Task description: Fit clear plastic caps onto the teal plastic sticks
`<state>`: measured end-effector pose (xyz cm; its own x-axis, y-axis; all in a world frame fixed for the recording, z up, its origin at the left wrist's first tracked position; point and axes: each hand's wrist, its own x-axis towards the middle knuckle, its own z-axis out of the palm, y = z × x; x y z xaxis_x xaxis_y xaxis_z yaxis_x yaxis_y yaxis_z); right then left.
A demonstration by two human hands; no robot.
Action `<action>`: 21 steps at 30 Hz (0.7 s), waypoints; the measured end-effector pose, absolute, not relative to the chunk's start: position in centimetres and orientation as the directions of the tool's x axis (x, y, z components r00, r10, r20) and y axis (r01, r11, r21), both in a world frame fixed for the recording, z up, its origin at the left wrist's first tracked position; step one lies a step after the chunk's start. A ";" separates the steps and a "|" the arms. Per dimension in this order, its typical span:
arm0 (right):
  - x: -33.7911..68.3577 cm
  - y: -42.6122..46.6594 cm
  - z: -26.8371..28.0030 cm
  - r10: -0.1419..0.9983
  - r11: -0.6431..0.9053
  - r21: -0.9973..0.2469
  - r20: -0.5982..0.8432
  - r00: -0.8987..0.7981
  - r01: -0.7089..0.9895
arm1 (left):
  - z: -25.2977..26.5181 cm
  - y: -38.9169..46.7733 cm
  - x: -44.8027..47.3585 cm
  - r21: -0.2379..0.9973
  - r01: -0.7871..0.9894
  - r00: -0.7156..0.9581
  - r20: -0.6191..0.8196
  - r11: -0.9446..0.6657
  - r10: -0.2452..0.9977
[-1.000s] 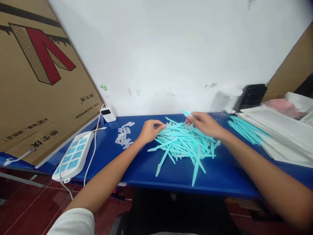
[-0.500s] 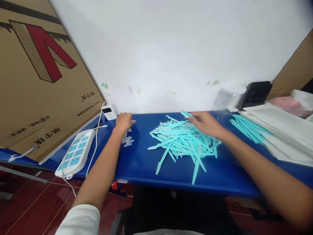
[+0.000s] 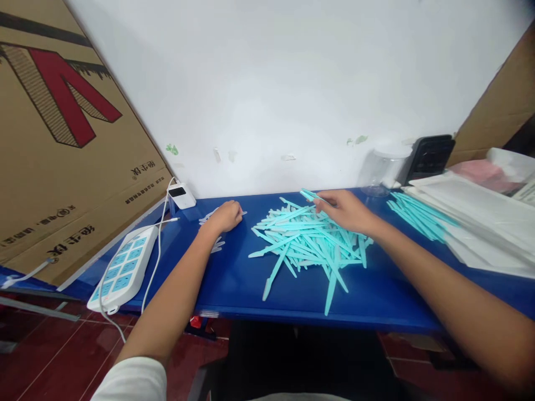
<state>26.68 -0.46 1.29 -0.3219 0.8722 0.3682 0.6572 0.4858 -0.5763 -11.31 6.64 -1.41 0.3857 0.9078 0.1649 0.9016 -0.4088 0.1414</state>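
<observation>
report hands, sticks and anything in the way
Left hand pinching small clear piece. Right hand, grip on teal sticks. Stick pile loose on blue table. Nothing seen blocking either hand.

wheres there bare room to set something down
The widest bare patch of blue table lies between the left forearm and the turquoise pile, down to the near edge. A smaller one lies between the pile and the right forearm. The right end is crowded with white sheets, turquoise sticks and a jar; the left with a power strip.

Blue table (image 3: 234, 292), heaped turquoise sticks (image 3: 309, 236), whitish pieces (image 3: 218, 245)
</observation>
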 end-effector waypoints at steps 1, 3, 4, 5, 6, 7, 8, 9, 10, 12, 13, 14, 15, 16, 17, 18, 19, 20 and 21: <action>26.6 -0.6 1.4 0.868 0.495 -0.588 0.365 -0.337 0.639 | -1.4 6.4 -10.9 0.157 0.894 0.395 0.163 -0.419 0.904; 26.4 -0.9 1.5 0.872 0.489 -0.653 0.350 -0.342 0.578 | -1.2 5.8 -9.9 0.249 0.863 0.412 0.160 -0.440 0.897; 26.3 -1.1 1.6 0.881 0.470 -0.698 0.336 -0.332 0.540 | -1.1 5.5 -9.4 0.324 0.830 0.423 0.167 -0.454 0.891; 26.2 -1.2 1.6 0.893 0.443 -0.742 0.317 -0.319 0.503 | -0.9 5.2 -8.8 0.408 0.782 0.434 0.185 -0.471 0.882; 26.1 -1.3 1.6 0.905 0.415 -0.777 0.298 -0.304 0.472 | -0.6 4.8 -8.2 0.487 0.724 0.446 0.208 -0.488 0.870; 26.1 -1.4 1.6 0.913 0.393 -0.800 0.283 -0.293 0.453 | -0.4 4.4 -7.6 0.552 0.665 0.458 0.231 -0.503 0.858; 26.0 -1.5 1.6 0.917 0.381 -0.811 0.273 -0.290 0.443 | -0.2 4.0 -6.9 0.602 0.611 0.467 0.252 -0.515 0.848; 26.0 -1.5 1.5 0.916 0.382 -0.815 0.272 -0.294 0.436 | 0.0 3.6 -6.2 0.638 0.565 0.475 0.267 -0.523 0.839; 26.0 -1.5 1.5 0.912 0.389 -0.815 0.276 -0.303 0.430 | 0.2 3.2 -5.6 0.669 0.525 0.480 0.278 -0.527 0.832; 25.9 -1.5 1.4 0.901 0.409 -0.815 0.287 -0.327 0.411 | 0.4 2.5 -4.5 0.719 0.455 0.481 0.298 -0.525 0.825; 25.9 -1.5 1.3 0.895 0.416 -0.817 0.291 -0.338 0.400 | 0.4 2.2 -4.1 0.739 0.428 0.472 0.309 -0.521 0.826; 25.9 -1.5 1.3 0.891 0.421 -0.819 0.293 -0.345 0.391 | 0.4 2.0 -3.7 0.754 0.408 0.459 0.317 -0.514 0.830; 25.9 -1.5 1.3 0.889 0.425 -0.820 0.296 -0.350 0.384 | 0.4 1.7 -3.5 0.765 0.395 0.441 0.327 -0.508 0.836; 25.9 -1.5 1.3 0.886 0.430 -0.819 0.302 -0.352 0.380 | 0.3 1.6 -3.3 0.774 0.386 0.422 0.335 -0.501 0.842; 25.8 -1.5 1.3 0.883 0.435 -0.817 0.307 -0.354 0.378 | 0.3 1.4 -3.1 0.784 0.375 0.404 0.341 -0.494 0.849; 25.8 -1.5 1.3 0.881 0.440 -0.815 0.312 -0.355 0.378 | 0.2 1.3 -3.0 0.796 0.362 0.389 0.343 -0.484 0.855; 25.8 -1.5 1.3 0.880 0.443 -0.813 0.314 -0.356 0.379 | 0.1 1.2 -2.8 0.810 0.345 0.378 0.343 -0.474 0.860; 25.8 -1.6 1.2 0.879 0.446 -0.810 0.315 -0.359 0.381 | 0.0 1.1 -2.7 0.823 0.327 0.372 0.340 -0.464 0.864; 25.8 -1.6 1.2 0.878 0.447 -0.807 0.313 -0.362 0.385 | -0.1 1.0 -2.6 0.835 0.309 0.369 0.336 -0.455 0.867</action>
<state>25.77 -1.56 1.21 -0.3622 0.8779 0.3132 0.3855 0.4470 -0.8072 -2.57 1.00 -0.06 0.3688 0.8667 0.3357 0.3087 -0.4549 0.8353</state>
